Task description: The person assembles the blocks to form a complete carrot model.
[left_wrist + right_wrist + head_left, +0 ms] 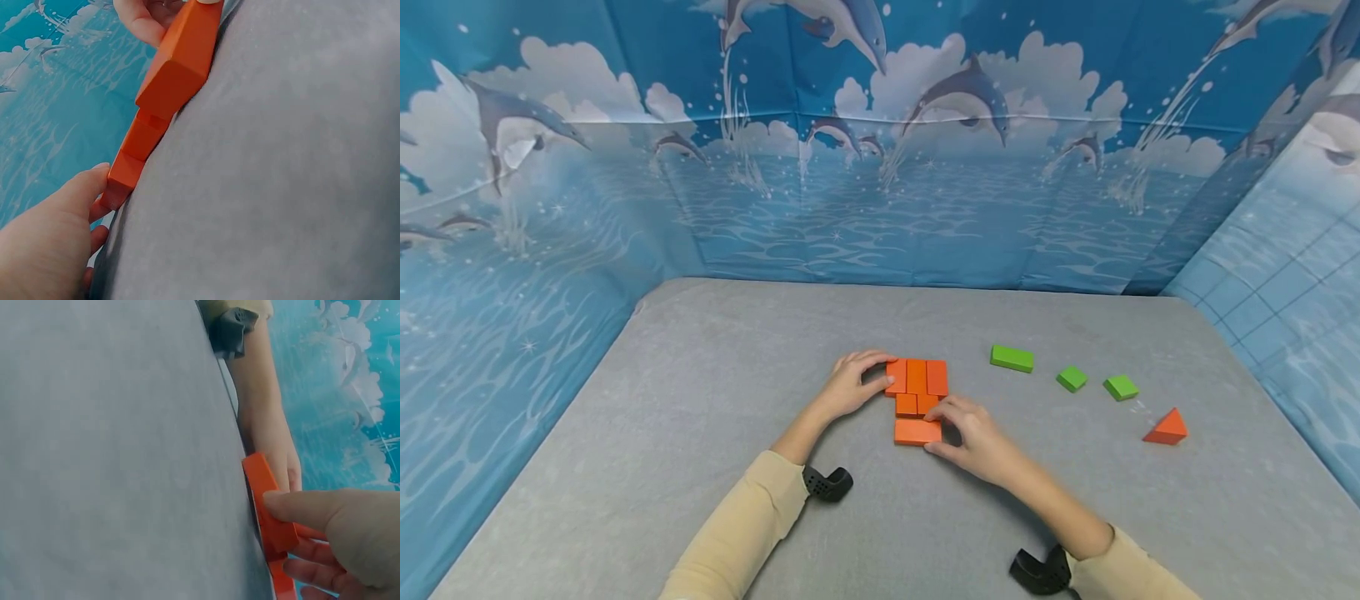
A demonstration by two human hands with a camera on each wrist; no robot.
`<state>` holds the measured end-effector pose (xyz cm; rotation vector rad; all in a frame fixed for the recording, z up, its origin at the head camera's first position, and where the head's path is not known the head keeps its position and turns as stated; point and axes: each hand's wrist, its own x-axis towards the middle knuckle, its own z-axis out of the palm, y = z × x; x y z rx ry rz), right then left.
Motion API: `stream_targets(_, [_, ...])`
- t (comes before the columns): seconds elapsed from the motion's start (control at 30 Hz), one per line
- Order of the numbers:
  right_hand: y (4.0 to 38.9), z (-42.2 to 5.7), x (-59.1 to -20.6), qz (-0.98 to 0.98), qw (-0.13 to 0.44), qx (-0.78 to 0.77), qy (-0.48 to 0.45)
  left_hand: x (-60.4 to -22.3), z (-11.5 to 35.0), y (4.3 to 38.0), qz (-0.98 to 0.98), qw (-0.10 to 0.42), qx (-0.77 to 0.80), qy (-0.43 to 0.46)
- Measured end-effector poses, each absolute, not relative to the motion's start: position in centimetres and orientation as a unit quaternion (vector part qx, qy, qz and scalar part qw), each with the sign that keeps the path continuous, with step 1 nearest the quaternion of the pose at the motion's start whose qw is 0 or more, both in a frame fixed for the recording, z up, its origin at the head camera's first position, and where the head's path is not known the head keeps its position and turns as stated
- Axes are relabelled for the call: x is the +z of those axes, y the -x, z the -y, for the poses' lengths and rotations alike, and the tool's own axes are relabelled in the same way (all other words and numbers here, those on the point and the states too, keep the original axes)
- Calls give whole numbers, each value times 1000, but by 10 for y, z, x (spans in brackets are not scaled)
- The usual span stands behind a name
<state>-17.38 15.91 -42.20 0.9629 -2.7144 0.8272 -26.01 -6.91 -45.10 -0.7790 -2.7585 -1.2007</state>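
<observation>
Near orange block [916, 432] is pinched by right hand [973, 437], far-left block [898, 371] by left hand [848, 386]; either could be skewed by overpushing.

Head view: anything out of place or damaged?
One thing: the orange triangle lies alone, right of the scattered green blocks, while the other orange blocks are packed together. It may just be unused so far. No spill or damage visible.
</observation>
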Motion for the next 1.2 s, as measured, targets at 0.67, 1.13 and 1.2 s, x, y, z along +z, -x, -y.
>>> stream_targets(0.67, [172,-151,-429,917,133,245,-285,-453,69,261,887,22,-388,250])
stream_targets(1.13, [172,-151,-431,913,149,249,-287,-453,69,261,886,28,-388,252])
stream_targets(1.2, [172,-151,-431,911,149,254,-288,-453,68,261,886,29,-387,252])
